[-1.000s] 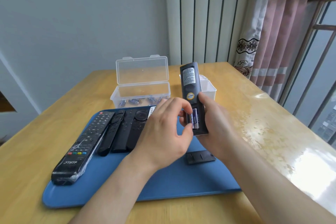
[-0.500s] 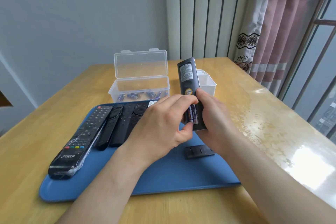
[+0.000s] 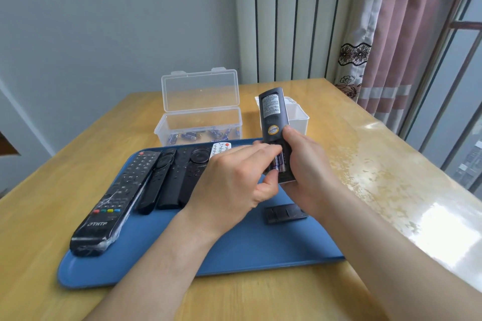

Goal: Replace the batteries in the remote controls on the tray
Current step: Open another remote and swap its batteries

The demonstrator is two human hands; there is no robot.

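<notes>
My right hand (image 3: 307, 164) holds a dark remote (image 3: 272, 114) upright above the blue tray (image 3: 234, 250), back side toward me, with its battery compartment uncovered. My left hand (image 3: 234, 180) pinches a purple battery (image 3: 277, 164) at that compartment between thumb and fingers. The remote's black cover (image 3: 285, 213) lies on the tray below my right wrist. Several other remotes lie side by side on the tray's left half, the largest (image 3: 117, 203) wrapped in clear film. A small white remote (image 3: 220, 149) peeks out behind my left hand.
A clear plastic box (image 3: 198, 122) with its lid up holds several loose batteries behind the tray. A white container (image 3: 297, 118) stands behind the held remote. The wooden table (image 3: 378, 177) runs to a curtain and window rail on the right.
My left fingers have closed over the battery at the compartment and pressed nearer to the remote. The view has dipped a little; both hands stay above the tray.
</notes>
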